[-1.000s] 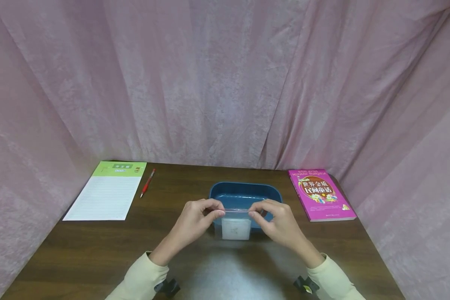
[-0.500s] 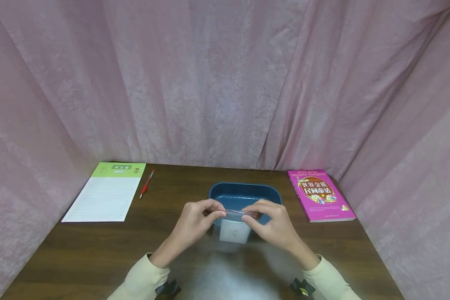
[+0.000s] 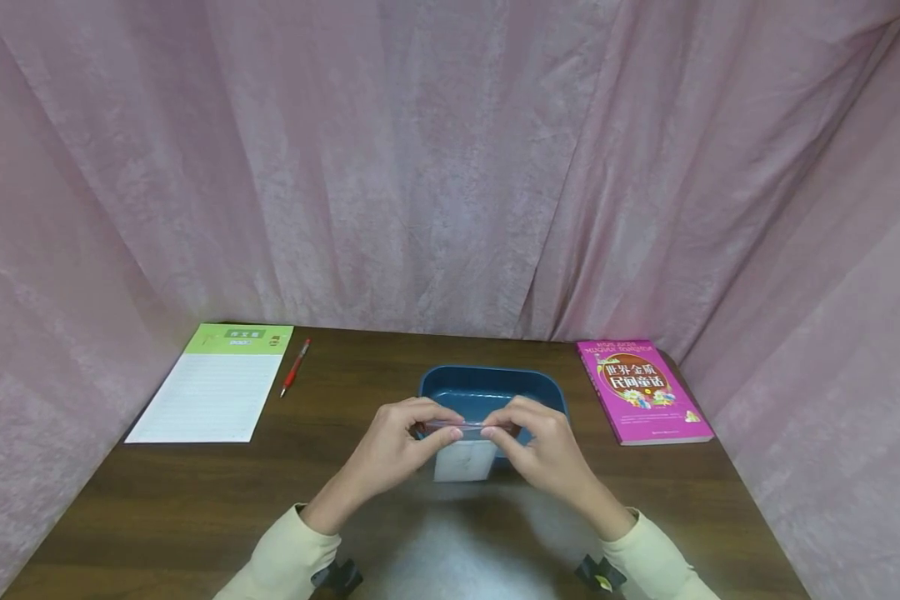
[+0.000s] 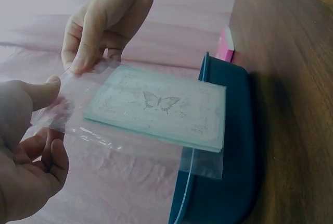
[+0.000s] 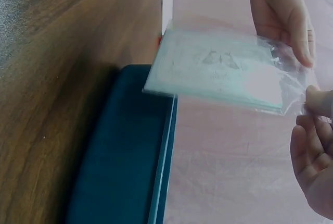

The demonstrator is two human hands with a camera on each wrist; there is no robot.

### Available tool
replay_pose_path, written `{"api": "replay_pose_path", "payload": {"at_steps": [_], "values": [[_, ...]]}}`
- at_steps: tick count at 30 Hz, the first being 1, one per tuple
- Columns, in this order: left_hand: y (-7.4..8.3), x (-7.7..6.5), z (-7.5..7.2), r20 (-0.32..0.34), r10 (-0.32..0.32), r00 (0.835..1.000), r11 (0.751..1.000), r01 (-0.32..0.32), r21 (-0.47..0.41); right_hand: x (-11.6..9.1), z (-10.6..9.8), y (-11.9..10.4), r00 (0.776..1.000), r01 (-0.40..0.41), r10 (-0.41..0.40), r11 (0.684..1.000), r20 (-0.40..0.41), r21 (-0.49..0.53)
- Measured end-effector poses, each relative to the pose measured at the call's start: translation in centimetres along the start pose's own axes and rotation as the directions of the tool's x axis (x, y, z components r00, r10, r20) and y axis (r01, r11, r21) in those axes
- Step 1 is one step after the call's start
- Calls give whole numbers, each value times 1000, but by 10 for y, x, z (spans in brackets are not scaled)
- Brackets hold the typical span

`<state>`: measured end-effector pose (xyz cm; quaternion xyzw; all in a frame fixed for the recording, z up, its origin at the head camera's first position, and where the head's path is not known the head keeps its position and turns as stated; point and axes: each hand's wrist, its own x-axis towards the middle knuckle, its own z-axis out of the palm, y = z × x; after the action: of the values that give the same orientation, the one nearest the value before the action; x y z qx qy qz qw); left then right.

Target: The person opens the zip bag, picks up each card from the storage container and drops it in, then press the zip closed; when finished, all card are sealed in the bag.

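A clear plastic zip bag hangs over the near side of a blue bin. Inside the bag lies a pale stack of cards or a small pad, its face printed with a butterfly. My left hand pinches the bag's top edge between thumb and fingers. Close beside it, my right hand pinches the same edge, with a short stretch of the reddish seal strip showing between the two hands. In the wrist views the bag slants, and the pale stack sits away from the pinched edge.
To the left on the brown table lie a green-topped lined writing pad and a red pen. A magenta book lies to the right. Pink curtains surround the table's back and sides.
My right hand has shifted left along the bag's top edge, and my left hand has slid a little right. The gap between them has narrowed; the bag still hangs before the bin.
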<state>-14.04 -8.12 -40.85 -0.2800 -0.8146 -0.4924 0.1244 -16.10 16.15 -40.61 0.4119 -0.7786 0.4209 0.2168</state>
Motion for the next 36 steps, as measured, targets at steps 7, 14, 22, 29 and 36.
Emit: {"api": "replay_pose_path", "payload": {"at_steps": [7,14,22,29,36], "values": [[-2,2,0,-91,95,991,994,-90,62,-1,-1,-2,999,-50,50,999,1,8],[1,1,1,-129,131,983,989,-122,81,-1,3,-1,1000,-17,17,999,11,34],[5,0,-1,-145,82,986,996,-74,55,1,5,0,999,-8,10,998,-40,54],[6,0,0,-113,51,992,998,-48,33,1,14,2,1000,1,-1,992,-4,125],[5,-1,-1,-78,29,996,999,-26,34,3,13,-2,1000,-21,22,989,-9,149]]}}
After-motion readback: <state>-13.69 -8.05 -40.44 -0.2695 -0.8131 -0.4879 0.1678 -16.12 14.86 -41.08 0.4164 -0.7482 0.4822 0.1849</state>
